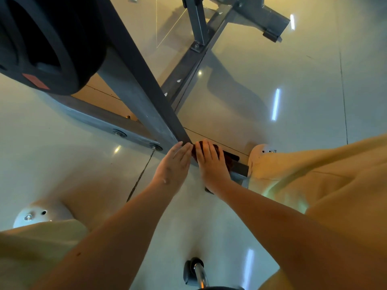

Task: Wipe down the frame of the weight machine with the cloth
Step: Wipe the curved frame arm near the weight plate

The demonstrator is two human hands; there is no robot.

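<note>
The grey steel frame point(134, 86) of the weight machine slants down from the upper left to a floor bar near the middle of the head view. A dark red cloth point(225, 158) lies on the low end of that bar. My right hand point(211, 164) presses flat on the cloth with straight fingers. Just to its left, my left hand point(174, 164) is flat too, its fingertips touching the foot of the slanted beam. Most of the cloth is hidden under my right hand.
A black weight plate point(50, 45) hangs at the upper left. Another frame leg point(199, 28) stands at the top centre. My shoes point(259, 155) and tan trousers flank the bar on the glossy tiled floor. A chrome handle point(199, 273) sits at the bottom centre.
</note>
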